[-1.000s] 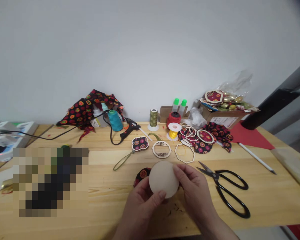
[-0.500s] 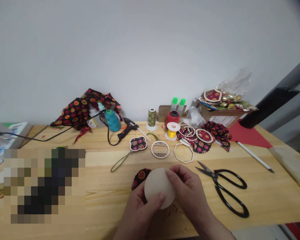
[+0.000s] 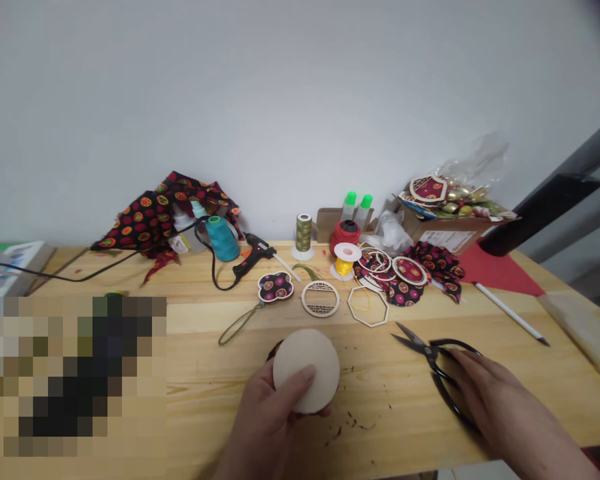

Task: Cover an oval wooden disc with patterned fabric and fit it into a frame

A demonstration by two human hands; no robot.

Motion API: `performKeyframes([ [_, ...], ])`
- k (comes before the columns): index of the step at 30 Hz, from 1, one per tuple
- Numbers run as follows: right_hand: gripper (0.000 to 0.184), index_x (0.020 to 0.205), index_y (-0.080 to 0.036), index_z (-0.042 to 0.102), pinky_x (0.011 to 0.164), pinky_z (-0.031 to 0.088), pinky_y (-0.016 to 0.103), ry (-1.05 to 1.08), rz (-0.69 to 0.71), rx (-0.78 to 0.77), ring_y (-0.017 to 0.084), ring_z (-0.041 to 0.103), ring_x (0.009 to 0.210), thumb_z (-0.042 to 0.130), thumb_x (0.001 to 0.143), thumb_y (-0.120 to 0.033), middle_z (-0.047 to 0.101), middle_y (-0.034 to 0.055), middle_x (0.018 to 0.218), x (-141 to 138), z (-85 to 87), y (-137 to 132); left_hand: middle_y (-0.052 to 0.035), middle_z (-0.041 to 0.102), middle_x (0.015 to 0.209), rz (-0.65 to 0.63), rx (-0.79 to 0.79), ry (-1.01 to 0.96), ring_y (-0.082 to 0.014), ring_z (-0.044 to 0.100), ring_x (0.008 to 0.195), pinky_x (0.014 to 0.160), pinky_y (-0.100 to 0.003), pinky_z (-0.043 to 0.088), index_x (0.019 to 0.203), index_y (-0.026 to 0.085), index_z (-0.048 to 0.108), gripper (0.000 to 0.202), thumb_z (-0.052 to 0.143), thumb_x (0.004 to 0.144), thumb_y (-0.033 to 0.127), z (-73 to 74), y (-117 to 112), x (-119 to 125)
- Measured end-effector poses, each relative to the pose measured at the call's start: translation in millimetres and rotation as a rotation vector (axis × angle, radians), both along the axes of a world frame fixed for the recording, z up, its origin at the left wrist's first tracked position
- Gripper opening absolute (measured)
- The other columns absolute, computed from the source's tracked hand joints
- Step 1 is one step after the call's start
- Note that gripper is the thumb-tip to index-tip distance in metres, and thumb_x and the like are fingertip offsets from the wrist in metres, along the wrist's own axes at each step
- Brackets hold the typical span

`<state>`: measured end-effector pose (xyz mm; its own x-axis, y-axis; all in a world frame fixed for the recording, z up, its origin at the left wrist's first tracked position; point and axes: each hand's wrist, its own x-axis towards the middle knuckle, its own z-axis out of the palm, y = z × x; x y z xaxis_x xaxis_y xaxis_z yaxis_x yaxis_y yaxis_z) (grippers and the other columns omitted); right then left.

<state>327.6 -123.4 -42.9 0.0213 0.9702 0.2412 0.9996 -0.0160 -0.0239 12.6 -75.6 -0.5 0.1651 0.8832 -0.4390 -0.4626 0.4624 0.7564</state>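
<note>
Head view: the left hand [image 3: 267, 415] pinches a pale disc [image 3: 305, 350] over the table [image 3: 205, 407], thumb across its face, dark cloth [image 3: 273, 351] showing behind. The right hand [image 3: 495, 395] covers part of the scissors' handles; whether it grips the scissors [image 3: 431, 353], I cannot tell. Beyond the disc lies a lattice ring [image 3: 321, 309].

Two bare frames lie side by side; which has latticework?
The round frame, beside the flower-shaped piece: latticed inside, whereas the angular frame is a plain outline.
</note>
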Motion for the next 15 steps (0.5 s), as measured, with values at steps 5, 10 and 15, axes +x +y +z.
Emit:
performKeyframes([
  [5,0.04,0.108,-0.014,0.06,0.081,0.053,0.04,0.04,-0.027,-0.079,0.027,0.064,0.095,0.037,0.077,-0.021,0.067,0.0144,0.105,9,-5.0,1,-0.0065,0.068,0.069,-0.003,0.001,0.001,-0.0139,0.058,0.058,0.048,-0.021,0.05,0.082,0.01,0.07,0.024,0.075,0.065,0.026,3.1,-1,0],
  [10,0.031,0.091,-0.018,0.063,0.067,0.056,0.041,0.141,-0.129,-0.144,0.028,0.067,0.079,0.038,0.08,-0.033,0.069,0.0136,0.09,1,9.2,1,-0.0062,0.068,0.071,0.025,0.015,-0.023,-0.0141,0.059,0.06,0.049,-0.021,0.05,0.083,0.01,0.07,0.02,0.073,0.069,0.023,3.4,0,-3],
  [15,0.042,0.101,-0.014,0.061,0.082,0.052,0.046,0.153,-0.041,-0.138,0.032,0.064,0.093,0.048,0.074,-0.044,0.066,0.0178,0.101,-10,20.8,-6,-0.006,0.068,0.072,0.01,0.012,-0.044,-0.0144,0.058,0.062,0.05,-0.022,0.051,0.084,0.011,0.07,0.018,0.071,0.07,0.023,1.8,0,-3],
])
